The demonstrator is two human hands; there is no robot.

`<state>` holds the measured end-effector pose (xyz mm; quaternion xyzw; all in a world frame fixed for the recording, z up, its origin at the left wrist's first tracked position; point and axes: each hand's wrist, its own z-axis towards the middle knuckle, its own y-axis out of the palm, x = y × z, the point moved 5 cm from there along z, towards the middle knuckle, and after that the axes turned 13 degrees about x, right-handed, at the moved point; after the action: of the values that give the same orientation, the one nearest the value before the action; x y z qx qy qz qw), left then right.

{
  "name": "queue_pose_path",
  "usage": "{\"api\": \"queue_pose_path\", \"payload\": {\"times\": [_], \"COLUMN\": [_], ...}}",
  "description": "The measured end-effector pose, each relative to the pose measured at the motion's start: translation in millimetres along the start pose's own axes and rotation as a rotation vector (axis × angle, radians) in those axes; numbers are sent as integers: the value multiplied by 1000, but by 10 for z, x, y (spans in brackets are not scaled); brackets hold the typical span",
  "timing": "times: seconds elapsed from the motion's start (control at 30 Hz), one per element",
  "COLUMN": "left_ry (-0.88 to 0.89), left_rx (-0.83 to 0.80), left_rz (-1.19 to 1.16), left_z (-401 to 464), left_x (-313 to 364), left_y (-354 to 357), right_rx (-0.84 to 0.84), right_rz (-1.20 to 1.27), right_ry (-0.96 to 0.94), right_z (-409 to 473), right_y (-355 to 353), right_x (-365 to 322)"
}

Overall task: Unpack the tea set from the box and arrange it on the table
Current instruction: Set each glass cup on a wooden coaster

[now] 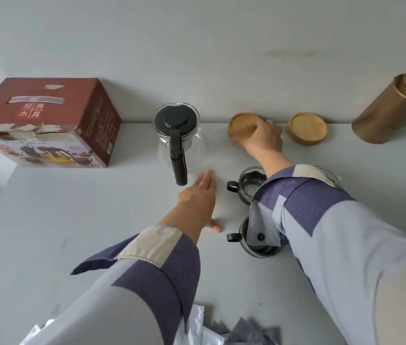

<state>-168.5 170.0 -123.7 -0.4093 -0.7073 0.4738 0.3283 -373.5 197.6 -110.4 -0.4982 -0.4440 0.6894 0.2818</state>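
Note:
A glass teapot [177, 135] with a black lid and handle stands at the back of the grey table [72, 220]. Right of it lie two round wooden coasters. My right hand [264, 139] grips the near edge of the left coaster [240, 124]; the other coaster [306, 128] lies free. My left hand [197, 197] rests flat on the table, fingers apart, just in front of the teapot's handle, holding nothing. Two glass cups with black handles, one [249, 181] behind the other [251, 240], stand partly hidden under my right sleeve. The red tea set box [45, 120] stands at the back left.
A gold metal canister [393, 108] stands at the far right by the wall. Silver and grey packaging bags [209, 329] lie at the table's near edge. The table's left edge runs close beside the box.

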Motion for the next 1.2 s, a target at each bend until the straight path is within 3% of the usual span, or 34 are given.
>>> {"api": "queue_pose_path", "payload": {"times": [0.23, 0.4, 0.6, 0.87, 1.2], "left_ry": [-7, -12, -35, -32, -27], "left_rx": [0, 3, 3, -4, 4], "left_rz": [14, 36, 77, 84, 56], "left_z": [-7, -13, 8, 29, 56], "left_x": [-6, 21, 37, 15, -47], "left_y": [16, 14, 23, 34, 74], "right_rx": [21, -222, -401, -402, -407], "right_rz": [-98, 83, 45, -278, -395], "right_ry": [-33, 105, 64, 34, 101], "right_z": [26, -30, -317, -430, -492], "right_y": [-127, -367, -463, -236, -157], "right_x": [-51, 60, 164, 13, -32]}}
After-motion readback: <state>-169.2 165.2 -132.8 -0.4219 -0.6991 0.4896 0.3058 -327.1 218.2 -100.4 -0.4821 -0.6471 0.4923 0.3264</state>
